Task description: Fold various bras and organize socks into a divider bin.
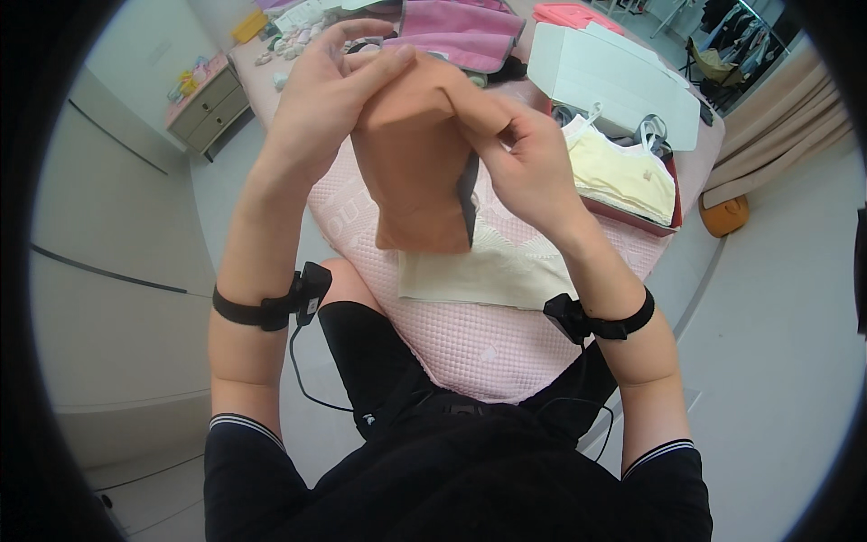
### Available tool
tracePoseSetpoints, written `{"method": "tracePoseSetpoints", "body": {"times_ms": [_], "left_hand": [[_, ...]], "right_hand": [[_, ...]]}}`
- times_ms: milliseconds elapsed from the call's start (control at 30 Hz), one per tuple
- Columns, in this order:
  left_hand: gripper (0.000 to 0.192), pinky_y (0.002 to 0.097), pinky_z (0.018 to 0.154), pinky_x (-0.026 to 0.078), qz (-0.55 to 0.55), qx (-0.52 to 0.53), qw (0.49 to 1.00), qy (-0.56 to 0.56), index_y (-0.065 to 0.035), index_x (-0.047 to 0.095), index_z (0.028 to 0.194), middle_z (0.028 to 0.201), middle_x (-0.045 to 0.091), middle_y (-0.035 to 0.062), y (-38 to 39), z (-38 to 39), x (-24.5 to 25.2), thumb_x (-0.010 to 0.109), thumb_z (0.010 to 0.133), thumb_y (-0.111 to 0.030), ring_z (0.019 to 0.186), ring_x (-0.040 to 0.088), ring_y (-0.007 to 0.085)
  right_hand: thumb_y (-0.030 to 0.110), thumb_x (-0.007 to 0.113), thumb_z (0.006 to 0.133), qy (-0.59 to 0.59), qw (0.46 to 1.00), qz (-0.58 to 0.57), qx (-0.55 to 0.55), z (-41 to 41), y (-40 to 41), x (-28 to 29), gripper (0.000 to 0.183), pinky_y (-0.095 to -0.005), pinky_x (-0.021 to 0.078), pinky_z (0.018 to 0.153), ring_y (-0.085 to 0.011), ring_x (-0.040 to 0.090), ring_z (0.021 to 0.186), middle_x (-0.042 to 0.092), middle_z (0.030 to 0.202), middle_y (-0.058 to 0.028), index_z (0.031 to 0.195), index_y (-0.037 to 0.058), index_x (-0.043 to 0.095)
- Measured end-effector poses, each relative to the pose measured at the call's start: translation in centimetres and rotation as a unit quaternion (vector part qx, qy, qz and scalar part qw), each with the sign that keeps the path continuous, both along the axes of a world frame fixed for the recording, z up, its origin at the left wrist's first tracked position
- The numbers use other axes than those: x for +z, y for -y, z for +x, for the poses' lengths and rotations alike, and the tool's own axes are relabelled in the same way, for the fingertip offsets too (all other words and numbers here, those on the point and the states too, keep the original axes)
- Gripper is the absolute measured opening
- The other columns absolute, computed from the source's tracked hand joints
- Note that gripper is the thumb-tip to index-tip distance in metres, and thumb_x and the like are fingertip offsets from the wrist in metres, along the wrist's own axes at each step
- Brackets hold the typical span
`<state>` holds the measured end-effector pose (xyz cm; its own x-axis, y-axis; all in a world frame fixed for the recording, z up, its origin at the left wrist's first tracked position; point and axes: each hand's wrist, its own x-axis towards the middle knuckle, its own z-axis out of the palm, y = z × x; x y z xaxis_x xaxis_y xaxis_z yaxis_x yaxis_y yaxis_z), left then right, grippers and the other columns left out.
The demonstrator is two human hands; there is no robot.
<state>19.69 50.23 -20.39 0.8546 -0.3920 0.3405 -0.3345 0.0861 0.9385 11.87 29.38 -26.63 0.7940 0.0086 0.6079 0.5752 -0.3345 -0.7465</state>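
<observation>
A brown piece of stretchy fabric (420, 176), probably a garment, hangs above the bed with a dark grey patch along its right edge. My left hand (325, 101) supports its upper left side, with the thumb over the top of the cloth. At its upper right, my right hand (532, 166) pinches a gathered corner between thumb and fingers. Beneath the cloth, a cream garment with lace trim (488, 278) lies flat on the pink quilted bedspread (474, 352), partly hidden.
To the right is a red box (630, 215) holding a pale yellow bra top (623, 173) and other straps. Its white lid (609, 81) stands behind. Pink-purple fabric (460, 34) and several small rolled items (298, 40) lie at the far end. A drawer cabinet (208, 108) stands left.
</observation>
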Motion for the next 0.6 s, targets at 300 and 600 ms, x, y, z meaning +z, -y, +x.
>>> {"method": "tracePoseSetpoints", "body": {"times_ms": [300, 600], "left_hand": [[0.055, 0.0222, 0.078, 0.056, 0.111, 0.023, 0.981, 0.157, 0.0004, 0.05, 0.148, 0.119, 0.077, 0.0111, 0.8, 2.0, -2.7, 0.077, 0.101, -0.01, 0.092, 0.069, 0.0103], [0.046, 0.0364, 0.086, 0.05, 0.162, 0.15, 0.901, 0.374, 0.001, 0.057, 0.115, 0.106, 0.059, 0.0137, 2.3, -3.1, -7.3, 0.086, 0.091, -0.026, 0.096, 0.059, 0.0254]], "right_hand": [[0.012, 0.067, 0.102, -0.019, 0.998, 0.001, -0.054, -0.3, 0.0, 2.8, 0.037, -0.0273, 0.0533, 0.073, -0.0131, 0.069, 0.081, 0.076, 0.091, -0.0086, 0.138, 0.0045, 0.068], [0.012, 0.054, 0.109, -0.184, 0.932, 0.303, 0.077, -0.5, 1.4, 4.5, 0.04, -0.0329, 0.059, 0.099, -0.0182, 0.071, 0.108, 0.071, 0.125, -0.0153, 0.142, -0.0104, 0.058]]}}
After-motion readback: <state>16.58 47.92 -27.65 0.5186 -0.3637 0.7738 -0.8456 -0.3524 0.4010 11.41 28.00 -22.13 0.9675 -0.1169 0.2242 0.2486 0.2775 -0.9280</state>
